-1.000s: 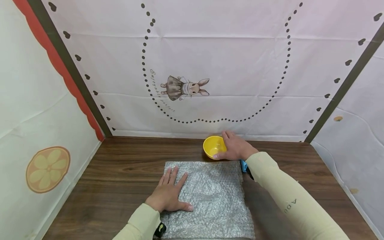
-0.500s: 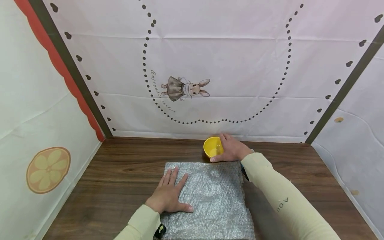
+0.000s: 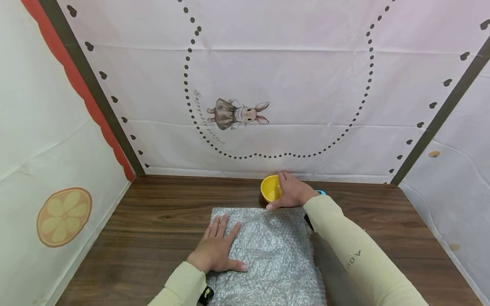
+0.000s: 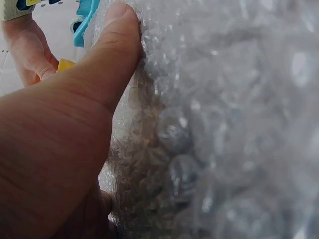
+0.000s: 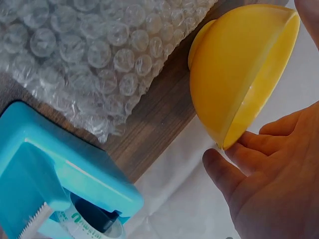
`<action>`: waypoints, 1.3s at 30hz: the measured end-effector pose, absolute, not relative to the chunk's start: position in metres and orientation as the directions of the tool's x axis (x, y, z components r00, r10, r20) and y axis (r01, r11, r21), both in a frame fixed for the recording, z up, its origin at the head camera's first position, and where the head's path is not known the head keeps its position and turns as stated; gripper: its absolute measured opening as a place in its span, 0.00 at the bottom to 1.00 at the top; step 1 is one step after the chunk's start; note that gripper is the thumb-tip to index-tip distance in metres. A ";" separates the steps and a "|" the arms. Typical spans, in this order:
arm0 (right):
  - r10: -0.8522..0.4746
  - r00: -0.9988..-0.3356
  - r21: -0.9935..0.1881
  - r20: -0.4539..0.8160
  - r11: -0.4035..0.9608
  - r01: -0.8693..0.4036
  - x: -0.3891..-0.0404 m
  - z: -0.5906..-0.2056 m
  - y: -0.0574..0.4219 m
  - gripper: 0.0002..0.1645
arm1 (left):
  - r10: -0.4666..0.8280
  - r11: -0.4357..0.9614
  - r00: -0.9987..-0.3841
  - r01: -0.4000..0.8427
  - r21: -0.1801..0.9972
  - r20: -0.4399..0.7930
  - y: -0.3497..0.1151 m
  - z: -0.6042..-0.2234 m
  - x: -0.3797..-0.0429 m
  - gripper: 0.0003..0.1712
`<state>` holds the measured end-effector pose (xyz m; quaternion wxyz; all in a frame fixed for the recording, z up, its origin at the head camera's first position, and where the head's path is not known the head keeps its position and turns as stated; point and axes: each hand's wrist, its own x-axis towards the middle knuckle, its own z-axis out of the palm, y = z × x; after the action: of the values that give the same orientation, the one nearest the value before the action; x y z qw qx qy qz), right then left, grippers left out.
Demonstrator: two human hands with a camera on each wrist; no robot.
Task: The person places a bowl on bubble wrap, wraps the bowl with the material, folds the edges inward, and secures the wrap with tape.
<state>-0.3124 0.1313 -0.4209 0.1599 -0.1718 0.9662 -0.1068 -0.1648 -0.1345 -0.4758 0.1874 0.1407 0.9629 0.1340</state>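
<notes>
The yellow bowl [image 3: 270,189] is at the far side of the brown bench [image 3: 153,238], a little right of the middle, and its mouth is turned upward. Inside the bowl one sees its smooth yellow wall and bottom; the right part is hidden under the right hand [image 3: 292,192], which grips the bowl from the right, with the thumb at the near side and the other fingers at the rim farther away. Just nearer than the bowl lies a sheet of bubble wrap [image 3: 273,250], spread flat. On its left part rests the left hand [image 3: 214,250], palm down, with fingers straight and spread, and the thumb pointing to the right. To the right of the bubble wrap stands a blue tape dispenser [image 5: 94,169], which the right sleeve [image 3: 356,250] mostly hides in the head view. From the right wrist one can see that it contains a roll of tape [image 5: 79,226] with green printing, beside a pale toothed cutting edge [image 5: 36,221].
</notes>
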 end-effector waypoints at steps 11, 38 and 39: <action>-0.369 -0.904 -0.260 -0.217 0.914 -0.311 -0.320 -0.426 0.129 0.76 | 0.323 0.924 -0.895 0.229 0.306 -0.308 -0.133 -0.476 -0.164 0.70; -0.415 -0.895 -0.275 -0.165 0.890 -0.363 -0.331 -0.435 0.135 0.70 | 0.338 0.920 -0.892 0.247 0.304 -0.299 -0.134 -0.474 -0.164 0.70; -0.419 -0.893 -0.274 -0.166 0.889 -0.366 -0.331 -0.434 0.135 0.70 | 0.337 0.920 -0.892 0.246 0.304 -0.300 -0.134 -0.474 -0.164 0.70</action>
<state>-0.3308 0.1348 -0.4344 0.1110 -0.2031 0.9656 -0.1186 -0.1635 -0.1343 -0.4742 0.1759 0.1512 0.9640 0.1301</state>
